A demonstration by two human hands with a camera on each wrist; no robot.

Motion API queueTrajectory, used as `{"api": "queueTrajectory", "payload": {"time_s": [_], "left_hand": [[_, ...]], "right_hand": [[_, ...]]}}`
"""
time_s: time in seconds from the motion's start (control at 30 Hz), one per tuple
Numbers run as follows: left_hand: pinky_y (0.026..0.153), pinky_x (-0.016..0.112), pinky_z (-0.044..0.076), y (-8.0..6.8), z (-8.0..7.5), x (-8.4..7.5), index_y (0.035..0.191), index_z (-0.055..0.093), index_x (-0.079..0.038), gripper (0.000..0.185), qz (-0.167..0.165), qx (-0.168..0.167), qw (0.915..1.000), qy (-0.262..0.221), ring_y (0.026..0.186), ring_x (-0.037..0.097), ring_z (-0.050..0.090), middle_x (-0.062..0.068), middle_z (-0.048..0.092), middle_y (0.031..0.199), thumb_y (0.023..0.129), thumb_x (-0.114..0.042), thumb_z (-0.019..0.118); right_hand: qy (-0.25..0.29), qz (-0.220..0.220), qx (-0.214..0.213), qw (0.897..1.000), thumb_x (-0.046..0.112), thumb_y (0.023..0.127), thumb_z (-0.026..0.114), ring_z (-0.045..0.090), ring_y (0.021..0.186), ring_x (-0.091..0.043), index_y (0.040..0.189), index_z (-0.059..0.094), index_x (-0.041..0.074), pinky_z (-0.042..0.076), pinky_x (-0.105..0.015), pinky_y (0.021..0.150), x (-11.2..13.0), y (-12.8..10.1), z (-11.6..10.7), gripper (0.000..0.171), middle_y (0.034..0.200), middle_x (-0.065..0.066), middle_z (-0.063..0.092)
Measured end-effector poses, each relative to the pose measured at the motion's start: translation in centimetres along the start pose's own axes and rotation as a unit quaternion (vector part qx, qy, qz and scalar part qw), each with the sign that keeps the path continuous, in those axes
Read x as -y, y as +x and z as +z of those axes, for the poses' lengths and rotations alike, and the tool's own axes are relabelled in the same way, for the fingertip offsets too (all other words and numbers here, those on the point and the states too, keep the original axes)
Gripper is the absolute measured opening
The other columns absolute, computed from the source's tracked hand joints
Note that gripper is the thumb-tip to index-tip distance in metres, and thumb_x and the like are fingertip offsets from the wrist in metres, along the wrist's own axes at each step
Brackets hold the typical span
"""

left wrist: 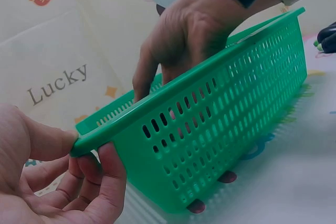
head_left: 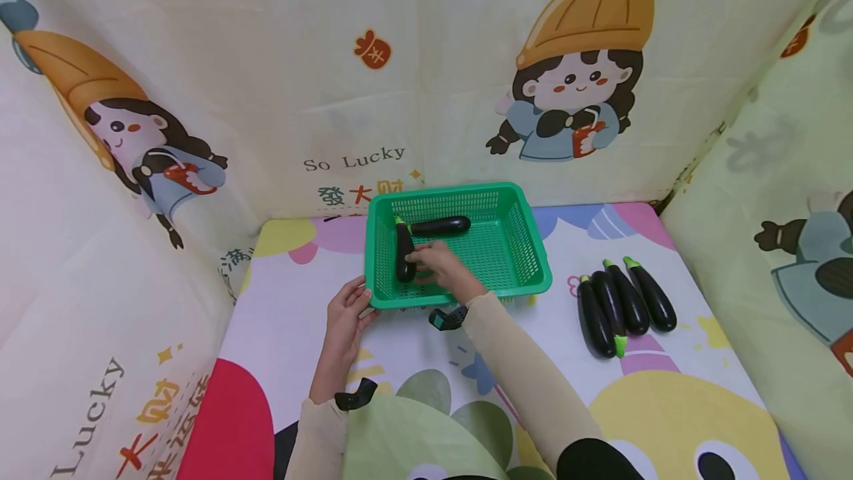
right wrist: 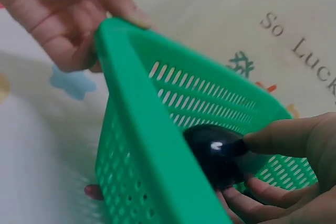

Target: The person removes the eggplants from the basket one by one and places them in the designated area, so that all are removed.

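My left hand (head_left: 346, 308) pinches the near-left corner of a green plastic basket (head_left: 460, 301), thumb over the rim and fingers below it, as the left wrist view shows. Inside the basket, my right hand (head_left: 441, 267) holds the lower end of a dark eggplant (head_left: 403, 252) between thumb and fingers. That eggplant lies along the left wall, its green stem pointing to the back. A second eggplant (head_left: 441, 226) rests crosswise by the back wall. In the right wrist view the held eggplant (right wrist: 212, 153) shows its round, glossy end.
Several eggplants (head_left: 626, 302) lie side by side on the table to the right of the basket. The patterned tablecloth (head_left: 293, 332) spreads around it. A printed cloth wall (head_left: 440, 110) stands right behind the basket, with others at both sides.
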State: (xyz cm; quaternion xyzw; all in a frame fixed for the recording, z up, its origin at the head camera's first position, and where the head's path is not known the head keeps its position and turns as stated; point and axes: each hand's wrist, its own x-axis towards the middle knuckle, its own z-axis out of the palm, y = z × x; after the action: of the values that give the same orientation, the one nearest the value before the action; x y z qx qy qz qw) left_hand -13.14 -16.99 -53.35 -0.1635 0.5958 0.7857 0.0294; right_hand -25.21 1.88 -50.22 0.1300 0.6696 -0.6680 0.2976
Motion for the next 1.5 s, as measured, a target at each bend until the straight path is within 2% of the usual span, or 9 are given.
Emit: {"api": "queueTrajectory", "payload": {"time_s": [0.17,0.33,0.5,0.7,0.83,1.03,1.27,1.4,1.5], "left_hand": [[0.075,0.026,0.061,0.1,-0.1,-0.1,0.15,0.049,-0.004,0.043,-0.001,0.003,1.0,-0.005,0.086,0.008,0.068,-0.001,0.063,0.113,0.107,-0.009,0.057],[0.076,0.026,0.061,0.2,-0.1,0.0,0.15,0.049,-0.004,0.043,0.0,0.004,1.0,-0.005,0.087,0.008,0.068,-0.001,0.062,0.112,0.107,-0.01,0.057],[0.075,0.026,0.061,0.2,-0.1,0.1,0.15,0.048,-0.002,0.045,0.002,0.005,1.0,-0.003,0.087,0.008,0.068,0.002,0.062,0.114,0.107,-0.011,0.057],[0.076,0.026,0.061,0.2,-0.1,0.1,0.15,0.048,-0.002,0.044,0.003,0.006,1.0,-0.005,0.087,0.008,0.069,0.003,0.062,0.116,0.107,-0.01,0.057],[0.076,0.026,0.06,0.2,0.0,0.1,0.151,0.047,-0.002,0.045,0.001,0.005,1.0,-0.003,0.087,0.008,0.068,0.002,0.062,0.116,0.107,-0.01,0.057],[0.077,0.027,0.061,0.3,-0.1,0.0,0.15,0.048,-0.004,0.044,-0.003,0.004,1.0,-0.005,0.087,0.008,0.068,0.002,0.062,0.117,0.108,-0.009,0.056],[0.078,0.028,0.061,0.3,-0.2,0.0,0.151,0.047,-0.005,0.044,-0.003,0.007,0.9999,-0.009,0.087,0.009,0.068,0.001,0.062,0.116,0.108,-0.009,0.056],[0.078,0.028,0.061,0.2,-0.1,0.0,0.151,0.048,-0.005,0.044,-0.002,0.008,0.9999,-0.011,0.087,0.009,0.068,0.001,0.062,0.115,0.108,-0.009,0.056],[0.077,0.028,0.061,0.2,-0.1,0.0,0.15,0.048,-0.004,0.043,-0.002,0.007,0.9999,-0.013,0.087,0.008,0.068,0.001,0.061,0.115,0.108,-0.009,0.056]], "right_hand": [[0.019,-0.013,0.003,1.0,0.008,0.099,0.069,0.055,0.132,-0.043,0.146,0.05,0.0,0.052,-0.057,0.108,0.2,-0.6,-0.3,0.051,0.143,-0.023,0.059],[0.02,-0.023,-0.003,1.0,0.01,0.099,0.07,0.057,0.129,-0.04,0.147,0.052,0.002,0.055,-0.055,0.104,0.1,-1.3,-0.6,0.052,0.14,-0.021,0.061],[0.011,-0.042,-0.014,0.999,0.013,0.1,0.068,0.059,0.126,-0.037,0.149,0.049,0.004,0.055,-0.054,0.105,0.1,-2.4,-0.6,0.054,0.137,-0.021,0.062],[-0.009,-0.086,-0.031,0.996,0.014,0.102,0.065,0.062,0.128,-0.039,0.152,0.045,0.005,0.05,-0.058,0.11,0.0,-3.7,-0.8,0.054,0.142,-0.024,0.056],[-0.03,-0.11,-0.055,0.992,0.014,0.102,0.065,0.063,0.126,-0.039,0.152,0.046,0.006,0.052,-0.058,0.107,-0.1,-4.3,-0.9,0.054,0.145,-0.025,0.053],[-0.072,-0.143,-0.099,0.982,0.013,0.101,0.066,0.065,0.121,-0.039,0.152,0.047,0.005,0.055,-0.053,0.098,-0.2,-5.0,-1.2,0.056,0.142,-0.024,0.057],[-0.139,-0.189,-0.142,0.962,0.015,0.099,0.068,0.065,0.116,-0.037,0.15,0.05,0.006,0.058,-0.043,0.085,-0.5,-5.8,-1.5,0.054,0.139,-0.023,0.061],[-0.147,-0.211,-0.16,0.953,0.015,0.098,0.068,0.063,0.109,-0.033,0.149,0.05,0.007,0.054,-0.037,0.078,-0.8,-6.3,-1.9,0.055,0.138,-0.021,0.061],[-0.142,-0.227,-0.168,0.949,0.015,0.098,0.068,0.062,0.108,-0.032,0.149,0.05,0.006,0.055,-0.037,0.078,-0.9,-6.7,-2.2,0.054,0.138,-0.02,0.061]]}}
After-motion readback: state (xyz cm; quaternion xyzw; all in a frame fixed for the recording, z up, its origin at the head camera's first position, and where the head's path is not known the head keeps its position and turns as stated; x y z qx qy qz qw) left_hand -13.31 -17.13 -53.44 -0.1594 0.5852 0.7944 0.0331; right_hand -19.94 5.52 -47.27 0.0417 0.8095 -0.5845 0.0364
